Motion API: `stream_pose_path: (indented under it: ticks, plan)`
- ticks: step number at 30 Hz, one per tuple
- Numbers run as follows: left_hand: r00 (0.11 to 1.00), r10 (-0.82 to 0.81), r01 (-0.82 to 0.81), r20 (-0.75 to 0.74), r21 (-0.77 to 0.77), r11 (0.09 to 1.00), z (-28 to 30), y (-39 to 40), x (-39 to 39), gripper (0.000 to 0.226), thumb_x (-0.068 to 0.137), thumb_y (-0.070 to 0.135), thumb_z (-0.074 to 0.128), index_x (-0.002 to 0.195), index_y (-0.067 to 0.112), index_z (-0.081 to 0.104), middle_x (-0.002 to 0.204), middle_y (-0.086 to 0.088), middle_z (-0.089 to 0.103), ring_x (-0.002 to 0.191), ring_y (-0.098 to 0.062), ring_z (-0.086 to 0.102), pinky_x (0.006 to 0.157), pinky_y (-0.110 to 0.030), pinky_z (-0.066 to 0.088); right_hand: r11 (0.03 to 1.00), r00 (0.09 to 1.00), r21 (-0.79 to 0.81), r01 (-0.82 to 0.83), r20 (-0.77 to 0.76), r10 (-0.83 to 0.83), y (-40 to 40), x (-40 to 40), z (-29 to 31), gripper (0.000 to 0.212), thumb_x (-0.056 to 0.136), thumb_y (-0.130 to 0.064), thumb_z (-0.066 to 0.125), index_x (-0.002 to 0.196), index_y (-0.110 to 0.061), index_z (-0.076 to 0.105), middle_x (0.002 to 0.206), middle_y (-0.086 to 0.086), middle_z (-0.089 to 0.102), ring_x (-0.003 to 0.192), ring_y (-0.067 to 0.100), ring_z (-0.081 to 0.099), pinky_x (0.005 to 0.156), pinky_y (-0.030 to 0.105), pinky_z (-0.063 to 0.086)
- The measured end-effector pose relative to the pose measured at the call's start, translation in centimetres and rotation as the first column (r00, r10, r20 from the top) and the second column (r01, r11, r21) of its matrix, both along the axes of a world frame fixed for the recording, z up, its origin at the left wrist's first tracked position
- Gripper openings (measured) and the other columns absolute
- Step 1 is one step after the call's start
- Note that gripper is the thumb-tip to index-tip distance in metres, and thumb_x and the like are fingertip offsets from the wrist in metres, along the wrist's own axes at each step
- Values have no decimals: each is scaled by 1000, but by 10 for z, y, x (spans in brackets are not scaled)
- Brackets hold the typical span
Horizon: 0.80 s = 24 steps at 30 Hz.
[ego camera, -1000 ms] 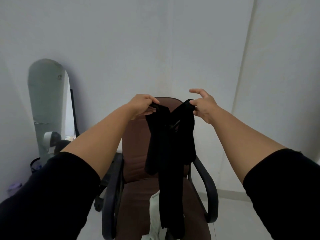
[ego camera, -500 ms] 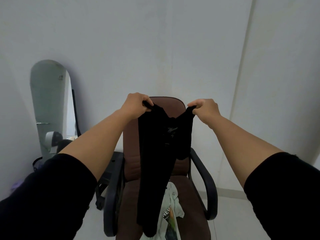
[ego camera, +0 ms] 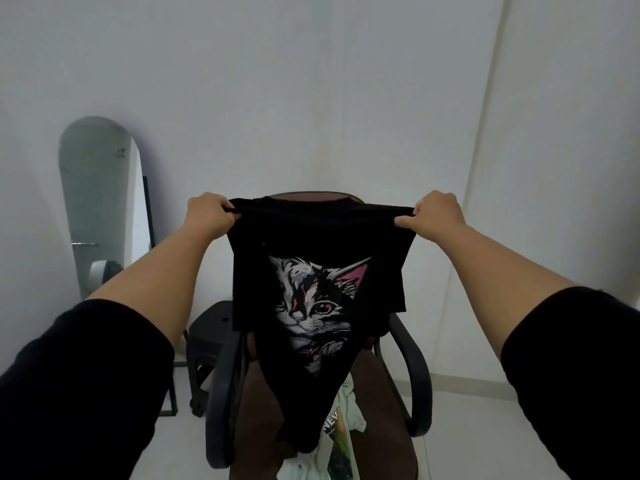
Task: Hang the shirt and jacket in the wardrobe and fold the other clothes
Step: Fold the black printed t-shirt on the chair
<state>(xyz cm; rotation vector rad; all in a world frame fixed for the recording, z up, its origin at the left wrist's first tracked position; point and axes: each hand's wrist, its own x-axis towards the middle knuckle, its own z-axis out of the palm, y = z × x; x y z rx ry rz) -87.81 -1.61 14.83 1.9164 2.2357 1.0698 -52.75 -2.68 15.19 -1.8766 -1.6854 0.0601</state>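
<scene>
**Black cat T-shirt stretched between two hands above the office chair**

White walls [ego camera: 311, 81] fill the upper part of the view, and a pale floor [ego camera: 485, 427] runs along their foot. An arched standing mirror [ego camera: 98, 202] leans at the left wall.

A brown office chair [ego camera: 381, 427] with dark curved armrests stands in the middle, facing the person. Just left of it sits a dark plastic stool [ego camera: 207, 327].

The black T-shirt [ego camera: 318, 237] hangs in the air in front of the chair's backrest, its top edge pulled taut and roughly level between the hands. A printed cat face in white, grey and pink shows on it. The lower part narrows and drapes down over the seat.

On the seat lies a crumpled pale green T-shirt [ego camera: 349, 410] with a print, partly hidden behind the black fabric.

The left hand [ego camera: 207, 213] holds the shirt's left top corner with fingers curled tight round a bunched edge. The right hand [ego camera: 436, 213] pinches the right top corner in the same closed way. Both arms reach forward in black sleeves.
</scene>
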Motion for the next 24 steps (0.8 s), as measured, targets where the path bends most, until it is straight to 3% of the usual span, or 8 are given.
stream_pose_path:
  ticks: [4,8,12,17,19,22,24]
  plan:
    - [998,33,-31,-46,35,999,1,3,8,25,90,24,59,101,6,71,97,-16,69,100,-33,59,84,-33,45,998,997,-3,58,57,-58,4,-12,-3,50,79,-30,74,56,-11,34,63,4,37,75,26,47,44,26,25]
    - [989,76,-69,-125,59,996,7,3,10,32,83,35,68,86,4,70,84,-13,67,76,-25,55,66,-30,40,994,990,16,107,91,-108,6,-14,-4,46,81,-26,74,59,-9,37,65,5,38,75,28,48,59,29,36]
    - [983,79,-73,-168,41,996,9,3,8,42,77,43,73,87,2,69,79,-9,60,74,-23,52,64,-29,36,987,986,93,132,86,-140,7,-9,-1,28,83,-25,72,79,-2,57,75,10,49,73,26,48,61,29,37]
    - [989,86,-71,-124,116,991,7,4,13,45,80,45,70,75,1,60,86,-12,49,77,-28,50,62,-32,34,969,984,189,161,40,-171,7,-7,5,20,87,-18,67,82,-2,56,80,10,50,76,29,52,61,29,35]
    - [992,69,-56,-102,125,991,9,4,14,42,81,41,70,73,2,57,80,-11,50,76,-29,51,62,-31,34,961,983,215,176,13,-183,7,-6,5,16,89,-16,63,85,-1,58,82,11,50,80,30,53,63,30,36]
    - [997,46,-38,-68,118,992,12,3,15,39,81,37,71,69,7,50,70,-7,49,75,-27,48,61,-30,33,947,976,237,218,-49,-212,6,-6,3,26,87,-5,55,64,-4,43,71,8,48,71,28,47,55,26,34]
    - [999,21,-17,-27,129,991,12,1,20,35,80,32,73,78,7,48,79,-9,50,78,-26,46,63,-32,35,944,970,230,236,-120,-213,6,-7,2,34,84,0,51,57,-9,33,61,5,39,64,26,43,47,23,27]
